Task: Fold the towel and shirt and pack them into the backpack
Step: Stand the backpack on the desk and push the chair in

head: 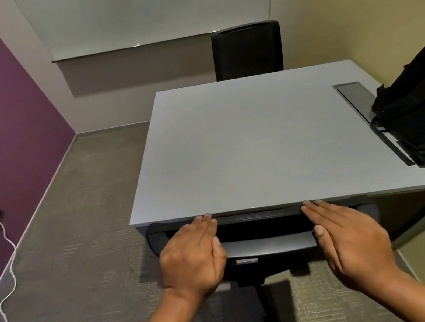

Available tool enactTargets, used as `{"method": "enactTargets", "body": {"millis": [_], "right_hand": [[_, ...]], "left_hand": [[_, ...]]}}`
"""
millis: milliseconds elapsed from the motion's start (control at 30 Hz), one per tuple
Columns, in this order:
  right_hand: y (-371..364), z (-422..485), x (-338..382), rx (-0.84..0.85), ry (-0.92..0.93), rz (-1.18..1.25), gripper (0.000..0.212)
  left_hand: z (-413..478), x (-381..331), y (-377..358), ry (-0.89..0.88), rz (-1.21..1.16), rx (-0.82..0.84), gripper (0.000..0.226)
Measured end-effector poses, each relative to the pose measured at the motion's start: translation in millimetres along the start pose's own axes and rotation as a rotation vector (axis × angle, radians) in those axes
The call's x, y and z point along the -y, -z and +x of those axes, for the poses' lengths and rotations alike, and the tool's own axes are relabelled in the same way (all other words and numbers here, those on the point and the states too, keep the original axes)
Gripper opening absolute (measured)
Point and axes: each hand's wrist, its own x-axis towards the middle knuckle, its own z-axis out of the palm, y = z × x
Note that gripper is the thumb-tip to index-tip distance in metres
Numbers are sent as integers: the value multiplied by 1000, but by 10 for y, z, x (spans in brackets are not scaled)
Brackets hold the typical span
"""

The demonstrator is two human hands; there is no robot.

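Only partly visible, the backpack (424,112) is cut off at right.

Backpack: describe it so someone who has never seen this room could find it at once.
Find the grey table in the room's middle. The backpack sits on its right edge, beside the yellowish wall. Black like the far chair and near chair, it alone is soft, strapped and on the tabletop.
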Motion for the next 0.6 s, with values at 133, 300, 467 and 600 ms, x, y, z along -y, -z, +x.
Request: {"method": "enactTargets", "body": {"millis": [133,300,467,600], "right_hand": [[-43,113,-61,14,-8,-11,49],[-117,290,-168,24,-8,-45,52],[-157,457,-212,25,-22,-61,52],[-266,580,-102,-11,-29,-57,50]], "left_hand": [[80,-77,-70,45,20,11,44],[218,-56,-147,55,29,18,42],[352,44,-260,41,26,19,41],[452,279,-273,19,21,-5,41]]}}
